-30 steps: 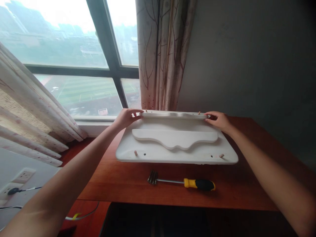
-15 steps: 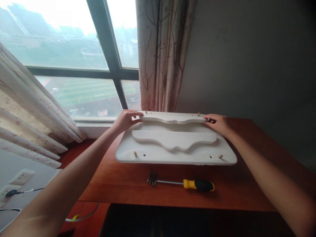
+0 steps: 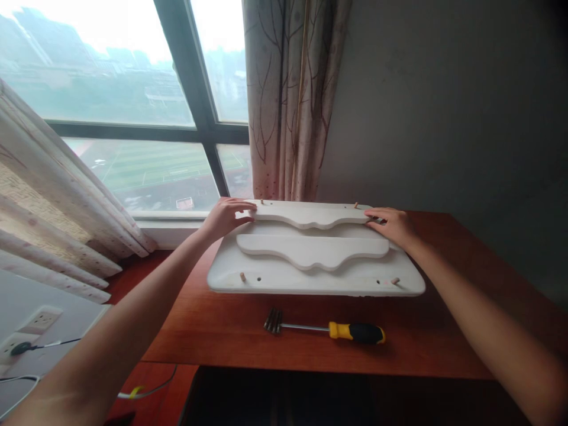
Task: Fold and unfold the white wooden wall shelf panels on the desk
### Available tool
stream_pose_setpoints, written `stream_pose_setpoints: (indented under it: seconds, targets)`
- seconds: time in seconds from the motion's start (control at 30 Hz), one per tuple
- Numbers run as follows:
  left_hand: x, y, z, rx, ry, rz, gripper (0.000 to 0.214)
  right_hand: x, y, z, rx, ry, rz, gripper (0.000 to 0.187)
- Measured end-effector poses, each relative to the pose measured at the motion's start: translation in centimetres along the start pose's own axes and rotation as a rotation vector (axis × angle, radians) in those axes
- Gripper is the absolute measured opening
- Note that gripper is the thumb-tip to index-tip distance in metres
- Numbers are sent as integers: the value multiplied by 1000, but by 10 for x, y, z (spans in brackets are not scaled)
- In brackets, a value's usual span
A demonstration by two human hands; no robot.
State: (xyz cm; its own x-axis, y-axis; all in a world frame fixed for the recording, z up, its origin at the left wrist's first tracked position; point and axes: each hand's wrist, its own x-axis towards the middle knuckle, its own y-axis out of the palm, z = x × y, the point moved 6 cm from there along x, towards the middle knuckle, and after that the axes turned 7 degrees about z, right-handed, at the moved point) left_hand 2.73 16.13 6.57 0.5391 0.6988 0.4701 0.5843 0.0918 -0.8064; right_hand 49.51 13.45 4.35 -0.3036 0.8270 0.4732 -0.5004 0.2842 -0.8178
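Observation:
Both ends of a white scalloped wooden rail [image 3: 310, 216] are pinched between my hands, near the far edge of a white board [image 3: 226, 269]. My left hand [image 3: 228, 214] closes its fingers and thumb on the left end, and my right hand [image 3: 390, 223] grips the right end. A second scalloped rail [image 3: 313, 249] of the same shape lies flat on the board, nearer to me. Wooden dowels stand up near the board's corners, among them a front left dowel [image 3: 242, 276] and a front right dowel [image 3: 394, 281]. Small dark holes show beside the front ones.
On the reddish wooden table [image 3: 213, 337], in front of the board, lies a yellow and black screwdriver [image 3: 357, 332] with several bolts [image 3: 272, 320] by its tip. Behind are a window [image 3: 133, 171], a curtain [image 3: 293, 106] and a grey wall [image 3: 444, 106]. A plugged socket [image 3: 20, 346] sits low left.
The far rail has tipped so that more of its broad face and scalloped edge shows. Both hands still grip its ends; the near rail and screwdriver stay in place.

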Motion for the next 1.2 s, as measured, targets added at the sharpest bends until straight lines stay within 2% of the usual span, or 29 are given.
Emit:
stream_pose_setpoints:
  seconds: [0.1, 0.2, 0.37, 0.53, 0.8, 1.03, 1.2]
  targets:
    - [-5, -3, 2, -40, -39, 18, 31, -6, -6, 3, -19, -32, -6, 19]
    - [-15, -10, 6, -38, -118, -42, 33, -16, -14, 3, -43, -16, -53, 20]
    - [-40, -18, 8, -62, -352, -133, 38, -46, -24, -10, 24, 221, -98, 27]
    - [-72, -16, -22, -240, -447, -114, 41, -90, -24, -22, 262, 478, -151, 34]
    - [-122, -17, -64, -405, -569, -227, 39, -148, -7, -14, 594, 698, -270, 40]
    - [-144, -16, -91, -326, -526, -275, 28, -171, 6, -14, 779, 821, -352, 45]
    - [-155, -6, -96, -292, -524, -324, 26, -177, 18, -18, 946, 867, -404, 45]
